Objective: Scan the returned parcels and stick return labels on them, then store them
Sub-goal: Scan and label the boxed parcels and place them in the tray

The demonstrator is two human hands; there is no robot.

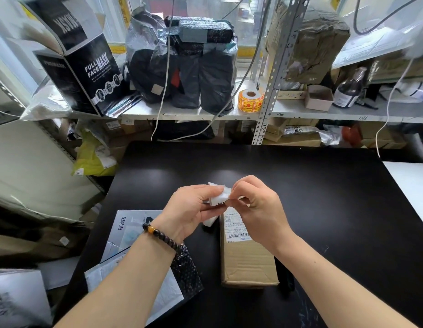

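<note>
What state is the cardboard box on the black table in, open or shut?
Shut. The cardboard box lies flat on the table, its top closed, bearing a printed label.

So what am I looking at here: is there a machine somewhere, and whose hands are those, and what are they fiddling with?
There is no machine here. These are a person's two bare hands, filmed by one camera worn on their head that looks forward and down, which is why the arms reach in from the bottom edge. The left hand, with a bead bracelet on its wrist, and the right hand both pinch a small white label between them, above a black table. On the table below the hands lies a cardboard box with a barcode slip on top. To its left lies a white parcel, partly hidden by the left arm. Behind the table, a shelf holds black bags and a roll of orange stickers.
</note>
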